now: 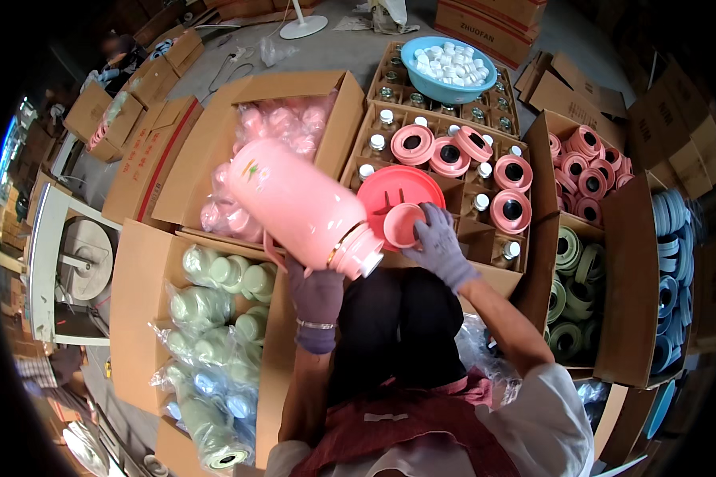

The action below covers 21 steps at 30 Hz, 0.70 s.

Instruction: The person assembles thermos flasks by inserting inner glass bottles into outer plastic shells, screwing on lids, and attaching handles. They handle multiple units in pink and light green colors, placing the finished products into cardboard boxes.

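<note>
My left hand (317,300), in a grey-purple glove, is closed round the neck end of a pink thermos flask (298,203). The flask lies tilted in the air, its white stopper (369,264) toward my lap and its base up to the far left. My right hand (441,248), gloved alike, grips the rim of a pink cup (402,225) between thumb and fingers. The cup is over a red round tray (378,187) with dark slots, which lies on a divided carton (358,155). Pink ring-shaped collars (414,146) and white-capped glass bottles (376,142) surround the tray.
A blue basin (422,78) of white caps stands on a bottle carton beyond. Bagged pink flasks (282,119) and bagged green flasks (215,310) fill boxes at my left. At right, boxes hold pink collars (591,181), green rings (567,294) and blue rings (667,262).
</note>
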Tool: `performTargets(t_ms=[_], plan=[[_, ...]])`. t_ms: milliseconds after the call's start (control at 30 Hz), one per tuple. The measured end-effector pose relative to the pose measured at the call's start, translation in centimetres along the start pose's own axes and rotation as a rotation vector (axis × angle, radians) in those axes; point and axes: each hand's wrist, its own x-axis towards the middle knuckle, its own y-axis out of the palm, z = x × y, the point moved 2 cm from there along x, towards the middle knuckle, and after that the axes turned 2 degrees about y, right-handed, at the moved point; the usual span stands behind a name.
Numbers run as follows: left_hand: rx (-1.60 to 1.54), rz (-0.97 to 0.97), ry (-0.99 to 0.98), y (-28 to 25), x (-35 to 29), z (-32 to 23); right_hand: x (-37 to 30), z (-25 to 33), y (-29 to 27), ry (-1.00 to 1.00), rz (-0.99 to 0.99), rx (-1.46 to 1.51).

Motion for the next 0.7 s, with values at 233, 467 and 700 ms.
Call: performTargets(t_ms=[233,467,700], plan=[[-0.556,-0.096,-0.364,7.3,-2.0,2.8,-3.4,8.1,-10.2,-0.108,-0.37,0.049],[-0.379,0.03,-0.343,10.2,-6.4,2.7,-5.3,5.7,-7.7,0.703,-0.547,1.296],[-0.481,0.047,-0.311,9.2,-5.4,2.0,-6.9,7.1,-8.9,0.538,-0.537,0.922]])
